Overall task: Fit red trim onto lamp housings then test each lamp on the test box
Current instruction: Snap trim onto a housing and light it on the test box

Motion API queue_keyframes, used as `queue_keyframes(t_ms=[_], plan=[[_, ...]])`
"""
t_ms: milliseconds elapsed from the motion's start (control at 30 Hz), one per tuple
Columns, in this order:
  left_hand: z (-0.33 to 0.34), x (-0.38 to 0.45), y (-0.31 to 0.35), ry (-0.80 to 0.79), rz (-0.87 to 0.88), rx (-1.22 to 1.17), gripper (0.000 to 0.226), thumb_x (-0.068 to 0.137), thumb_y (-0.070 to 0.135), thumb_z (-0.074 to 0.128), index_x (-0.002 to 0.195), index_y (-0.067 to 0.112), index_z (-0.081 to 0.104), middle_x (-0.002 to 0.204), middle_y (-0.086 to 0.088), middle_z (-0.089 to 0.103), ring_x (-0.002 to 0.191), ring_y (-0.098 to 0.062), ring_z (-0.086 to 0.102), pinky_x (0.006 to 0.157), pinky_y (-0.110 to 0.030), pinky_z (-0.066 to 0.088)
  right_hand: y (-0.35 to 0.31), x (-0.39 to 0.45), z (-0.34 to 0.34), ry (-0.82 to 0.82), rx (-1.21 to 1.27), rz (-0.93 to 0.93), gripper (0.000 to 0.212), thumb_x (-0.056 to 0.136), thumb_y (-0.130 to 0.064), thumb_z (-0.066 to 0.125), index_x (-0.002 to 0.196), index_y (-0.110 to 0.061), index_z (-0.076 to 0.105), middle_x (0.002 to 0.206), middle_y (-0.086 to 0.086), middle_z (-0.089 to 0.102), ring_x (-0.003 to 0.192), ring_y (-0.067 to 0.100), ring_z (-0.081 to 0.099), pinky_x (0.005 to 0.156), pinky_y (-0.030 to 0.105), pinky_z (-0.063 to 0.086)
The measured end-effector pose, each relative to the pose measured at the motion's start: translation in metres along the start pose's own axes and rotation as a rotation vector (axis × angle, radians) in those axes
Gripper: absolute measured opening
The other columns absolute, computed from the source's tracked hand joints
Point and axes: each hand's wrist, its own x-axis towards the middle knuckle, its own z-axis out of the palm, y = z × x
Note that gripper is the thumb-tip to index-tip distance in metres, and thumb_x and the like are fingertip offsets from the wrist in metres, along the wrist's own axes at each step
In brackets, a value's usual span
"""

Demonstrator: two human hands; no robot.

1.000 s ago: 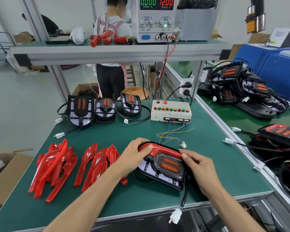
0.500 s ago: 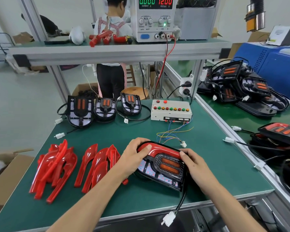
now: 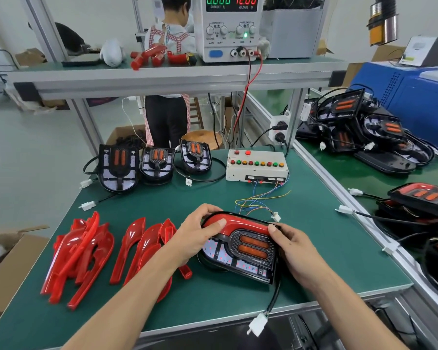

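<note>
— Where's the lamp housing (image 3: 240, 251)?

— Low centre of the frame, on the green table (image 3: 314, 248), red trim (image 3: 238, 224) across its top edge.

— And the hands?

— Left hand (image 3: 196, 236) curls round its left end, thumb on the trim. Right hand (image 3: 292, 248) grips the right side, fingers wrapped. The test box (image 3: 257, 166) sits above, well apart.
</note>
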Motion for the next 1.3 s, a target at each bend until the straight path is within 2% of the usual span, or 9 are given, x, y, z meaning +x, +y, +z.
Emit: queue_keyframes(t_ms=[100, 200, 300, 400, 500, 667, 867, 1200, 1300], plan=[[-0.007, -0.001, 0.003, -0.071, -0.020, 0.012, 0.026, 0.088, 0.034, 0.072, 0.112, 0.028, 0.064, 0.120, -0.009, 0.066, 0.102, -0.012, 0.066, 0.089, -0.024, 0.051, 0.001, -0.002, 0.006, 0.008, 0.021, -0.026, 0.024, 0.104, -0.019, 0.054, 0.115, -0.003, 0.068, 0.112, 0.021, 0.074, 0.106, 0.037, 0.071, 0.096, 0.048, 0.057], [-0.010, -0.005, 0.004, -0.105, -0.034, 0.014, 0.025, 0.083, 0.043, 0.073, 0.105, 0.036, 0.064, 0.120, -0.007, 0.066, 0.103, -0.013, 0.066, 0.091, -0.027, 0.052, 0.004, -0.003, 0.012, 0.016, 0.052, -0.038, 0.026, 0.106, -0.022, 0.050, 0.117, -0.004, 0.064, 0.110, 0.019, 0.075, 0.097, 0.028, 0.074, 0.082, 0.037, 0.062], [-0.003, -0.008, 0.002, -0.048, -0.025, -0.107, 0.032, 0.082, 0.036, 0.078, 0.111, 0.026, 0.067, 0.113, -0.002, 0.072, 0.100, -0.012, 0.069, 0.090, -0.026, 0.054, 0.006, -0.004, 0.015, 0.052, 0.095, -0.040, 0.023, 0.107, -0.020, 0.049, 0.114, -0.007, 0.065, 0.108, 0.019, 0.075, 0.093, 0.026, 0.074, 0.081, 0.038, 0.062], [0.009, -0.007, 0.003, -0.004, -0.095, -0.316, 0.037, 0.085, 0.035, 0.080, 0.115, 0.015, 0.070, 0.110, -0.006, 0.075, 0.100, -0.019, 0.069, 0.101, -0.042, 0.055, 0.005, -0.004, 0.016, 0.105, 0.213, -0.024, 0.022, 0.107, -0.017, 0.047, 0.114, -0.006, 0.066, 0.106, 0.021, 0.075, 0.092, 0.031, 0.075, 0.077, 0.042, 0.063], [0.013, -0.008, 0.009, -0.042, -0.200, -0.388, 0.037, 0.086, 0.044, 0.069, 0.114, 0.019, 0.073, 0.116, -0.015, 0.073, 0.103, -0.025, 0.068, 0.104, -0.049, 0.050, 0.004, -0.003, 0.017, 0.153, 0.266, -0.024, 0.024, 0.107, -0.018, 0.048, 0.115, -0.005, 0.067, 0.106, 0.023, 0.075, 0.093, 0.035, 0.075, 0.073, 0.043, 0.063], [0.008, -0.012, 0.017, -0.107, -0.199, -0.391, 0.039, 0.092, 0.052, 0.058, 0.124, 0.033, 0.069, 0.127, -0.006, 0.071, 0.108, -0.021, 0.070, 0.095, -0.041, 0.056, 0.005, -0.002, 0.019, 0.170, 0.288, -0.013, 0.026, 0.108, -0.017, 0.047, 0.117, -0.006, 0.067, 0.109, 0.024, 0.074, 0.097, 0.038, 0.074, 0.076, 0.046, 0.063], [0.012, -0.013, 0.016, -0.050, -0.182, -0.484, 0.031, 0.090, 0.035, 0.066, 0.118, 0.026, 0.075, 0.120, -0.012, 0.074, 0.099, -0.022, 0.072, 0.081, -0.032, 0.060, 0.002, -0.005, 0.019, 0.151, 0.321, 0.007, 0.027, 0.108, -0.017, 0.045, 0.116, -0.006, 0.068, 0.111, 0.025, 0.074, 0.097, 0.038, 0.074, 0.076, 0.046, 0.063], [0.011, -0.013, 0.013, -0.026, -0.292, -0.613, 0.031, 0.083, 0.021, 0.070, 0.113, 0.022, 0.079, 0.115, -0.010, 0.076, 0.092, -0.022, 0.074, 0.076, -0.034, 0.061, 0.003, -0.007, 0.021, 0.170, 0.310, 0.014, 0.027, 0.108, -0.016, 0.044, 0.108, -0.015, 0.072, 0.105, 0.021, 0.076, 0.091, 0.035, 0.076, 0.069, 0.042, 0.063], [0.010, -0.012, 0.013, -0.012, -0.309, -0.608, 0.027, 0.091, 0.016, 0.066, 0.115, 0.021, 0.078, 0.114, -0.011, 0.076, 0.091, -0.023, 0.073, 0.077, -0.034, 0.061, 0.003, -0.006, 0.023, 0.196, 0.285, 0.005, 0.028, 0.107, -0.014, 0.045, 0.102, -0.017, 0.072, 0.101, 0.020, 0.077, 0.084, 0.032, 0.076, 0.064, 0.040, 0.062]])
